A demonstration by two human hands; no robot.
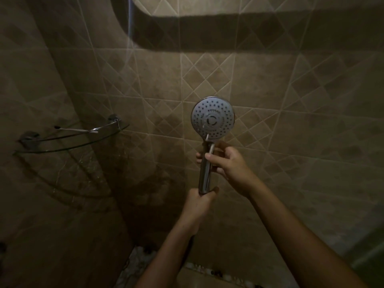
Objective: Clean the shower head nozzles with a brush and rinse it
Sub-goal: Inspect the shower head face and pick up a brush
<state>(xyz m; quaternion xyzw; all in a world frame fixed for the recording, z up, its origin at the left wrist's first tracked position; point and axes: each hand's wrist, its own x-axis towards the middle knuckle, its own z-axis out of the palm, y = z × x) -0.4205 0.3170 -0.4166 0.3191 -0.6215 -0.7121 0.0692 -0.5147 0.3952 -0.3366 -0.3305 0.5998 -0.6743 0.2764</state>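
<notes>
On the far left we saw a glass corner shelf (73, 145) fixed to the tiled wall (291, 121), with a thin white stick (77, 129) lying on it; in the dim light we could not tell what it was. Near the middle, our left hand (200, 202) was wrapped in a closed fist around the bottom of the chrome handle. It held the shower head (213, 118) upright in front of the wall, nozzle face turned toward us. Just right of the handle, our right hand (228, 164) pinched a slim white brush (211, 149) between thumb and fingers, its tip touching the lower edge of the nozzle face. The bristles were too small to make out. The hose was hidden behind our left forearm, and the pebbled floor (141, 265) was cut off at the bottom.
</notes>
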